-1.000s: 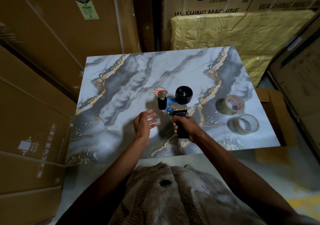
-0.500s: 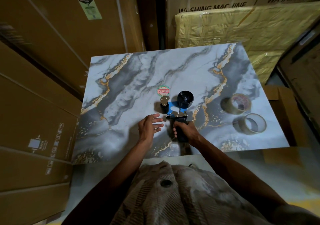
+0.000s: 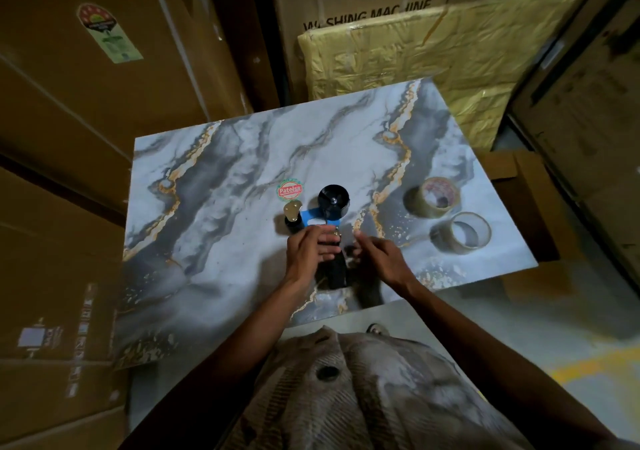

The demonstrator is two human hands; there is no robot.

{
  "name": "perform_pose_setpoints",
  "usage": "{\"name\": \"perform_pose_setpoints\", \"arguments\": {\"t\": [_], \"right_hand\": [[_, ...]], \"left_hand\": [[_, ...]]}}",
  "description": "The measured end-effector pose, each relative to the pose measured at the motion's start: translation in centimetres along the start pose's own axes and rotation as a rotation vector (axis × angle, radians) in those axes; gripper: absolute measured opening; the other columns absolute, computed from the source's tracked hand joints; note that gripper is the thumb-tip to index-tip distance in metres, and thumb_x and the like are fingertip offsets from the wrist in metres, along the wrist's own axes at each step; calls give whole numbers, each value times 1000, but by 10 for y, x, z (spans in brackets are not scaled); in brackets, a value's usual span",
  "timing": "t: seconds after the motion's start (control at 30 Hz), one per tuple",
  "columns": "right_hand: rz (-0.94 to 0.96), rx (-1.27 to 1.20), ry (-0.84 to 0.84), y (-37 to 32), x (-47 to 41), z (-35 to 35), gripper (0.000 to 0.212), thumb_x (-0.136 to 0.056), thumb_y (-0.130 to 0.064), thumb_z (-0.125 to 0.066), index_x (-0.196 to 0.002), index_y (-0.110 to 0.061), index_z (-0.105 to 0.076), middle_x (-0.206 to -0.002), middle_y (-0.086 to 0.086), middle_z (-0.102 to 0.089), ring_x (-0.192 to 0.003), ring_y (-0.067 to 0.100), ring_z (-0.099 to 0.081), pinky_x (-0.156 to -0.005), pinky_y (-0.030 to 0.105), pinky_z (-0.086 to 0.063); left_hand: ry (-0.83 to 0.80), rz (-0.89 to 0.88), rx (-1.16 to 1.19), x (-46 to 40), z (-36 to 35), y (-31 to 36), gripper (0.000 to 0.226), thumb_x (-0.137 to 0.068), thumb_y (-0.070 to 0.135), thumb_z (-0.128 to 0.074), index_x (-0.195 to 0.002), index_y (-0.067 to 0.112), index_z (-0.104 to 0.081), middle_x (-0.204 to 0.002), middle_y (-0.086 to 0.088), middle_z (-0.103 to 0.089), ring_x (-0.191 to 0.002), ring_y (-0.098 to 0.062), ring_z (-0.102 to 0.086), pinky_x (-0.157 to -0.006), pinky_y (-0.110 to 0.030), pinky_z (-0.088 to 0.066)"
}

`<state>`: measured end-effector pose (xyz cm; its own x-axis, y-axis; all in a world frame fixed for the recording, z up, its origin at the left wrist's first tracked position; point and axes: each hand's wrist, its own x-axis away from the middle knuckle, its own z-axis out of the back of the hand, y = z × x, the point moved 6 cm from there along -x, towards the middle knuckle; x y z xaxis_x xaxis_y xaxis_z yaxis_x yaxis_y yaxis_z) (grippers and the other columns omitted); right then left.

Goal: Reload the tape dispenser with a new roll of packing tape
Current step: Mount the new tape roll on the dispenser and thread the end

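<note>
The tape dispenser (image 3: 333,203) lies on the marble-patterned table (image 3: 214,214), with an empty black hub, a blue frame and a black handle pointing toward me. My left hand (image 3: 310,250) lies over the top of the handle, its fingers wrapped across it. My right hand (image 3: 377,255) hovers just right of the handle, fingers apart and holding nothing. Two rolls of brownish packing tape rest to the right: one with a printed core (image 3: 433,196) and a nearer one (image 3: 461,233).
A round red and green sticker (image 3: 290,190) sits on the table just beyond the dispenser. Large cardboard boxes (image 3: 86,110) stand at the left and behind, and a yellow wrapped package (image 3: 433,51) leans at the back. A low box (image 3: 519,189) sits right of the table.
My right hand let go of the handle and moved off to the right. My left hand came in from the left and closed over the handle's top.
</note>
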<state>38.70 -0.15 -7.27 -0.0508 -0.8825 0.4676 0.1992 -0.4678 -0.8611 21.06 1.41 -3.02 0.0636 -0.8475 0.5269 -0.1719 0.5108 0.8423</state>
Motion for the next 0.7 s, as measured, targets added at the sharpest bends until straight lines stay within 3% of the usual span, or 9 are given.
{"name": "perform_pose_setpoints", "arguments": {"t": [0.07,0.13,0.2,0.27,0.37,0.43,0.57,0.7], "right_hand": [[97,126,138,-7,0,35,56,-100,-55,-49,-81,-8,-75,-81,9,-77,-76,20,-72,-75,30,-54],[180,214,302,-13,-4,72,57,-104,-46,-47,-81,-1,-71,-79,17,-74,-77,29,-71,-73,39,-54],[251,319,446,-19,-10,106,49,-99,-45,-53,-84,-2,-71,-81,16,-75,-79,29,-71,-71,44,-57],[284,480,537,-26,-17,136,34,-89,-37,-64,-97,-6,-76,-95,15,-77,-91,32,-71,-81,42,-58],[173,781,514,-31,-32,164,35,-81,-27,-71,-113,-14,-73,-111,14,-73,-109,41,-56,-89,45,-48],[108,916,461,-29,-42,171,38,-77,-23,-70,-115,-18,-70,-110,12,-70,-113,40,-50,-92,45,-41],[124,1060,379,-30,-52,170,27,-79,-13,-59,-100,-21,-74,-97,10,-69,-112,35,-47,-89,43,-31],[135,1158,337,-24,-64,164,21,-83,-17,-59,-95,-22,-76,-95,7,-69,-117,32,-46,-92,44,-28]], "left_hand": [[-39,0,-4,-2,-19,-1,27,-100,13,-45,-99,1,-69,-77,-10,-72,-58,-18,-68,-58,-25,-53],[-72,4,-6,-5,-37,-4,27,-100,12,-44,-94,3,-69,-77,-12,-71,-59,-21,-67,-57,-25,-54],[-103,14,-9,-7,-54,-9,27,-101,11,-44,-94,2,-68,-75,-12,-70,-59,-23,-67,-57,-27,-55],[-125,25,-8,-8,-71,-13,27,-100,10,-44,-93,0,-68,-72,-11,-70,-57,-22,-67,-57,-29,-54],[-136,36,-21,-8,-95,-18,28,-101,11,-43,-92,1,-67,-72,-11,-69,-53,-17,-67,-54,-25,-53],[-139,38,-24,-11,-108,-22,28,-102,12,-43,-96,-1,-67,-74,-13,-68,-52,-16,-67,-53,-25,-53],[-130,50,-16,-15,-128,-28,26,-101,11,-43,-94,1,-67,-78,-16,-67,-53,-17,-67,-52,-24,-55],[-109,44,3,-15,-143,-29,28,-101,10,-44,-88,3,-68,-76,-17,-67,-52,-18,-66,-52,-25,-56]]}}
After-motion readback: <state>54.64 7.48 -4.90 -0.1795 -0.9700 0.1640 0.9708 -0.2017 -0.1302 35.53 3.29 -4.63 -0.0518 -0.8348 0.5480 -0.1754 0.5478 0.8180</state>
